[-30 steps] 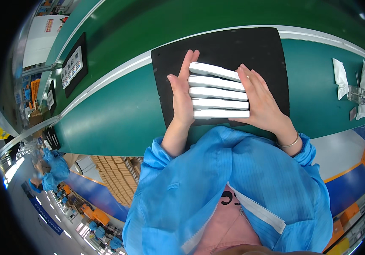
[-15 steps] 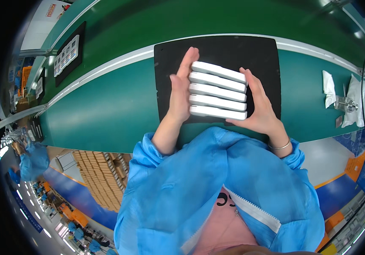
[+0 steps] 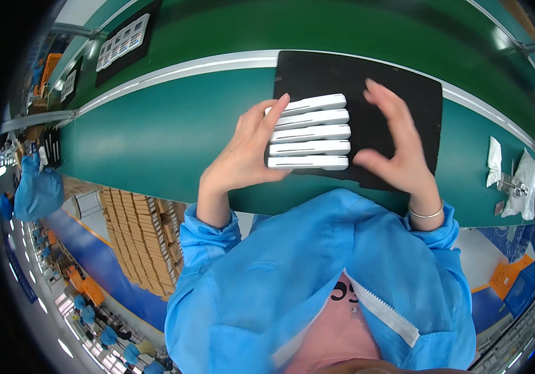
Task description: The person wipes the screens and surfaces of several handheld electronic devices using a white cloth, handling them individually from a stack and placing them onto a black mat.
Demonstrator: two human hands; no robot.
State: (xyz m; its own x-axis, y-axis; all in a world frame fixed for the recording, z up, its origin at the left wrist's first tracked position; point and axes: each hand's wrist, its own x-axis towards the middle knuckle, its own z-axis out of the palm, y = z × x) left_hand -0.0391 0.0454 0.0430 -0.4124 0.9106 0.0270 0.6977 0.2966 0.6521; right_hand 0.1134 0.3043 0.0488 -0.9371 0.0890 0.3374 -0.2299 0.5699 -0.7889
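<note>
Several slim white slabs (image 3: 310, 133) with rounded ends and dark slots along their edges are lined up in a row, one behind the other, over the black mat (image 3: 398, 81); their exact kind I cannot make out. My left hand (image 3: 245, 146) is clasped round the left end of the row, thumb at the near slab and fingers at the far one. To the right, apart from the slabs, my right hand (image 3: 404, 140) is open and slightly blurred, thumb and fingers spread with nothing between them.
The mat lies on a green worktop (image 3: 167, 131) against a white rail (image 3: 217, 62). A clear plastic bag (image 3: 529, 187) and a metal piece (image 3: 511, 185) are at the right. A black board with white devices (image 3: 124, 43) stands far left; stacked cartons (image 3: 139, 237) are lower left.
My right hand has let go of the slabs and moved right. My left hand, flat beside them before, now clasps their left end; the row has tilted the other way.
</note>
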